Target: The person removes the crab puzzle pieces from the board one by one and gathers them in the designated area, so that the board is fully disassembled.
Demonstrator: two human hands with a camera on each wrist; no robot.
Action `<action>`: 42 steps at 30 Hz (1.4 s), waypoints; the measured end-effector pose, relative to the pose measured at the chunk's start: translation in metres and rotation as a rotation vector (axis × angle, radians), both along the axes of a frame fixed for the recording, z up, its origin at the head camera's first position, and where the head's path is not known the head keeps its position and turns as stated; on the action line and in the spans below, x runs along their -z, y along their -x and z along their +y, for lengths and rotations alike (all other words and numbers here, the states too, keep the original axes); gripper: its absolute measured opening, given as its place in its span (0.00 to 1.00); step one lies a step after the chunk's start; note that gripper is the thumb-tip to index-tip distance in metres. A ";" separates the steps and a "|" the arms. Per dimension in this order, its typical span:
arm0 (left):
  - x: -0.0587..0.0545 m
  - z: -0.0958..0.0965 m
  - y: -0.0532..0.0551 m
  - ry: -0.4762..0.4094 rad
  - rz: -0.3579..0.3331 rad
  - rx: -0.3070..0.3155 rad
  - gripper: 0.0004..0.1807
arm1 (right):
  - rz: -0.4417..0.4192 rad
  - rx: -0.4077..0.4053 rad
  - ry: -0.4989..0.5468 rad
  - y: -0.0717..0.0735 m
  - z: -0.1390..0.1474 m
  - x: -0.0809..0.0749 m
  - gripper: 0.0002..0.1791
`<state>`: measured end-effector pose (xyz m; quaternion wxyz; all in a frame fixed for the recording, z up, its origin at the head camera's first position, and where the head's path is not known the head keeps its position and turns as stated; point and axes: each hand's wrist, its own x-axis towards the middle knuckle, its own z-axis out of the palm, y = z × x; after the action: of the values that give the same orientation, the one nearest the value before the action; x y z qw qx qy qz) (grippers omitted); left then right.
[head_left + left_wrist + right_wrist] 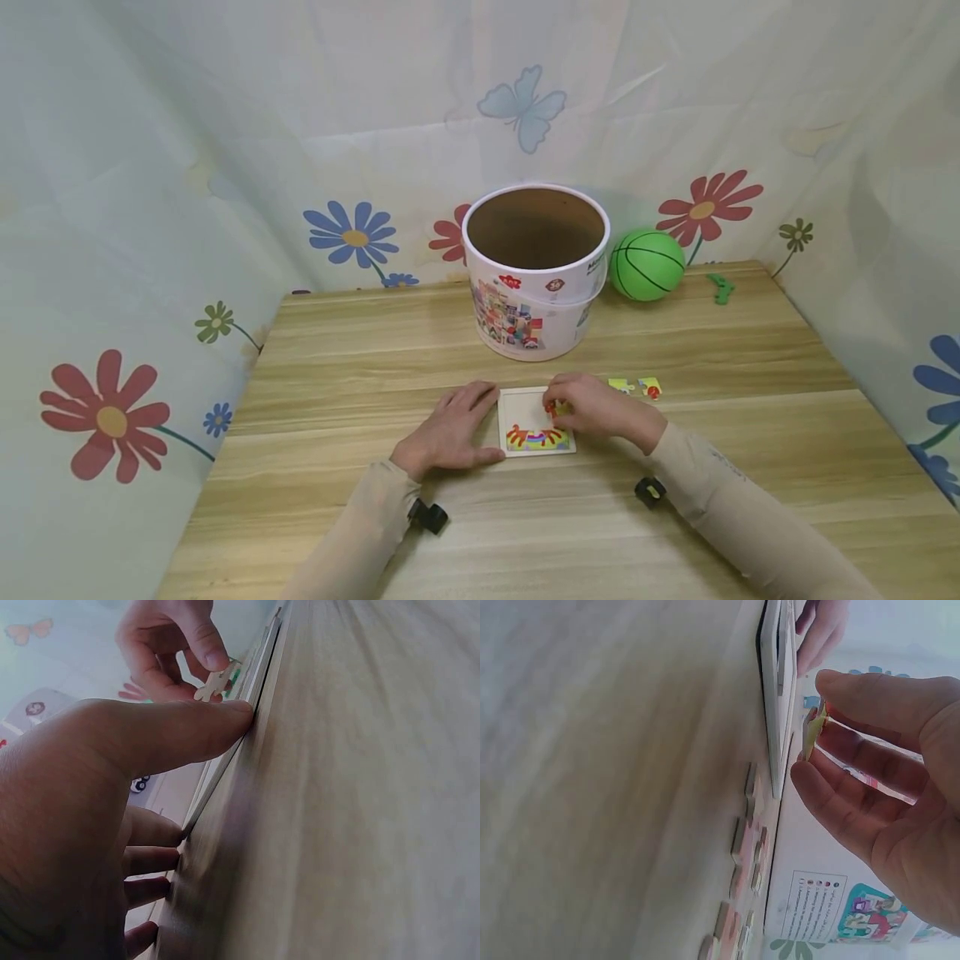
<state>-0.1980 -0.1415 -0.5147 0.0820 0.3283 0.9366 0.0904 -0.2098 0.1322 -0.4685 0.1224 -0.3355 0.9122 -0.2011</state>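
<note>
A small square puzzle tray (522,391) with a pale raised border lies on the table. Joined puzzle pieces (537,443) with red, yellow and rainbow colours fill its near side. My left hand (453,427) rests at the tray's left edge, its thumb straight along the near left corner and the other fingers touching the side. Over the tray's right part, my right hand (596,407) pinches a puzzle piece (814,736) between thumb and fingertips. That piece is tilted, showing a yellowish face in the right wrist view and its bare wood back (216,684) in the left wrist view.
Loose puzzle pieces (650,387) lie right of the tray, partly behind my right hand. A white bucket (532,321) with a handle stands behind the tray. Beside it sit a green ball (648,265) and a small green toy piece (722,288). Flowered cloth surrounds the table.
</note>
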 end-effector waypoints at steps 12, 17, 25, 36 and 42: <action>0.000 0.002 -0.004 -0.004 -0.026 0.000 0.55 | 0.045 0.072 0.008 -0.005 0.014 -0.002 0.15; 0.002 0.002 -0.005 -0.005 -0.009 0.004 0.55 | 0.046 0.100 -0.009 -0.007 0.020 -0.004 0.16; 0.003 0.002 -0.005 -0.010 0.000 0.004 0.55 | 0.078 0.097 -0.004 -0.004 0.030 -0.006 0.17; 0.001 0.000 -0.001 -0.012 0.006 0.008 0.55 | 0.160 0.072 0.010 0.000 0.048 -0.002 0.14; 0.001 0.000 0.000 -0.011 0.005 0.011 0.54 | 0.171 0.074 0.010 -0.002 0.059 -0.001 0.12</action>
<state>-0.1980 -0.1420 -0.5155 0.0782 0.3343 0.9344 0.0945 -0.2076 0.1915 -0.4670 0.0351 -0.3181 0.9300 -0.1808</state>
